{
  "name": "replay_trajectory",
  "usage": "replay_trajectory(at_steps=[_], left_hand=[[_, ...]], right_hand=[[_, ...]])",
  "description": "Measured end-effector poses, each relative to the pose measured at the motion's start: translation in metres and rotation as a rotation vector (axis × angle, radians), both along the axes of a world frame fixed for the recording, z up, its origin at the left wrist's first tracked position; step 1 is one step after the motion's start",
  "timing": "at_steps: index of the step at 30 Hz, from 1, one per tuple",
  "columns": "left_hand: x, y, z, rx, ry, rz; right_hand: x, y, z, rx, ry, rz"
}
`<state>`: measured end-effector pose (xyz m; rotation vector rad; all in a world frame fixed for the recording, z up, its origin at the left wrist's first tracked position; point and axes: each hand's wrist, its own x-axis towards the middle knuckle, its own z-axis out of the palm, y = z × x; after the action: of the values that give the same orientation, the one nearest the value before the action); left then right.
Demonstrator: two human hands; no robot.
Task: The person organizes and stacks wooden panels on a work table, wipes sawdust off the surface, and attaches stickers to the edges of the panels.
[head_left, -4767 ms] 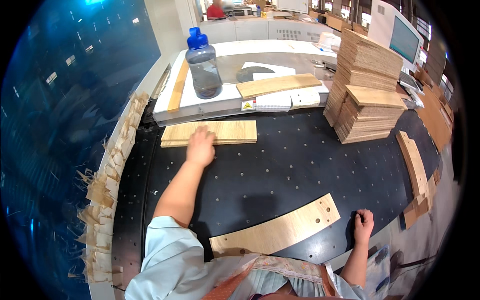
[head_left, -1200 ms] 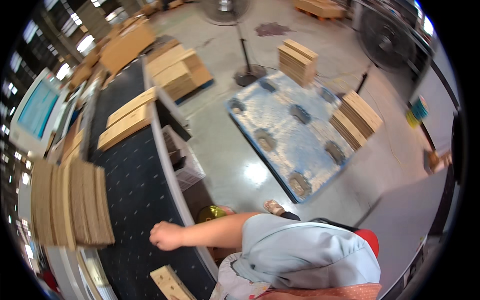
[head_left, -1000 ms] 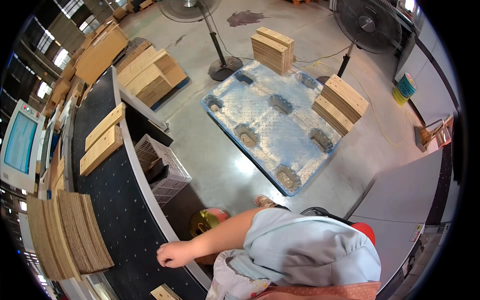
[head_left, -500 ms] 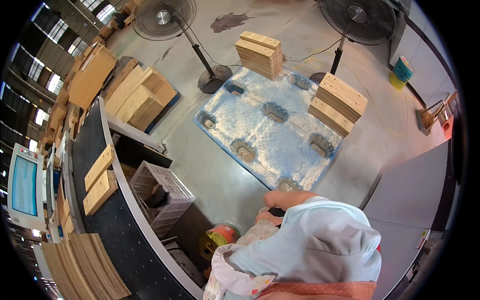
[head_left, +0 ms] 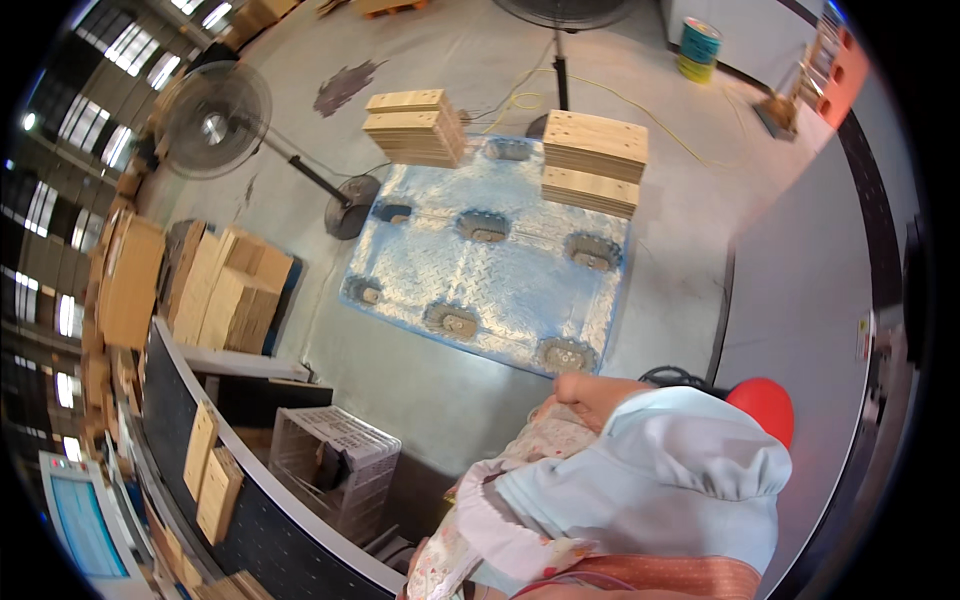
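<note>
My right hand (head_left: 552, 404) is near the near edge of a worn blue pallet (head_left: 505, 277), low in front of me. A bare forearm leads to it out of a light blue sleeve, and patterned cloth (head_left: 532, 440) covers much of it. Its fingers are hidden, so what it holds, if anything, does not show. My left hand cannot be made out. On the pallet's far side, one stack of wooden boards (head_left: 412, 135) stands at the left corner and a larger stack (head_left: 595, 150) at the right. Neither is within touch of a hand.
At left, two wood pieces (head_left: 218, 495) lie on a black-topped bench (head_left: 265, 530), beside a monitor (head_left: 88, 515). A white plastic crate (head_left: 365, 450) stands under it. Beyond are fans (head_left: 215, 125), a yellow cable (head_left: 640, 105), cartons (head_left: 235, 290) and a bucket (head_left: 698, 50). A grey cabinet (head_left: 800, 270) stands right.
My view has turned to the right, so the pallet, board stacks and fans sit further left. The hand that partly showed beside a dark item is now more covered. A red rounded object shows at right.
</note>
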<state>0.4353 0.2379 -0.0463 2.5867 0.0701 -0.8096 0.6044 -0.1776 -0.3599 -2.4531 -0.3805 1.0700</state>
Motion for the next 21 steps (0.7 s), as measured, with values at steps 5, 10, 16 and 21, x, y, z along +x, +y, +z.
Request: replay_trajectory(at_steps=[5, 10, 16, 21], left_hand=[[0.066, 0.015, 0.012, 0.028, -0.061, -0.373], [0.11, -0.041, 0.059, 0.092, -0.075, -0.466], [0.117, -0.008, -0.028, -0.122, 0.009, -0.695], [0.13, -0.033, -0.049, -0.043, 0.197, -0.729]], right_hand=[[-0.036, -0.097, 0.038, -0.29, 0.047, -0.445], [-0.097, -0.206, 0.186, -0.771, 0.093, -0.857], [-0.206, -0.25, 0.201, -0.849, 0.219, -1.146], [-0.203, -0.24, 0.199, -0.835, 0.329, -1.075]])
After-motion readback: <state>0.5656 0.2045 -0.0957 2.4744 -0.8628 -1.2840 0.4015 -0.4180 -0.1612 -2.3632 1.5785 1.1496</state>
